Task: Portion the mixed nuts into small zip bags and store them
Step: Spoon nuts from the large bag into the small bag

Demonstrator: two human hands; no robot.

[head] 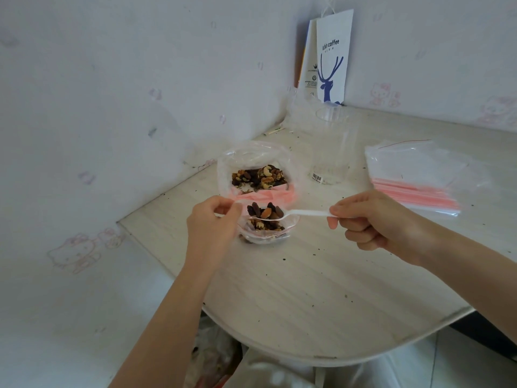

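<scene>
A large clear bag of mixed nuts (pixel 256 175) with a pink zip strip lies open on the table. In front of it a small zip bag (pixel 267 229) holds some nuts. My left hand (pixel 212 219) pinches the small bag's rim at its left side and keeps the mouth open. My right hand (pixel 369 219) grips the handle of a white plastic spoon (pixel 305 213). The spoon's bowl, heaped with nuts and raisins, hovers just above the small bag's mouth.
A stack of empty zip bags (pixel 414 175) with pink strips lies at the right. A clear plastic cup (pixel 331 147) stands behind the nuts. A white paper coffee bag (pixel 331 57) leans in the wall corner. The table (pixel 321 289) curves off near me; bags lie below it.
</scene>
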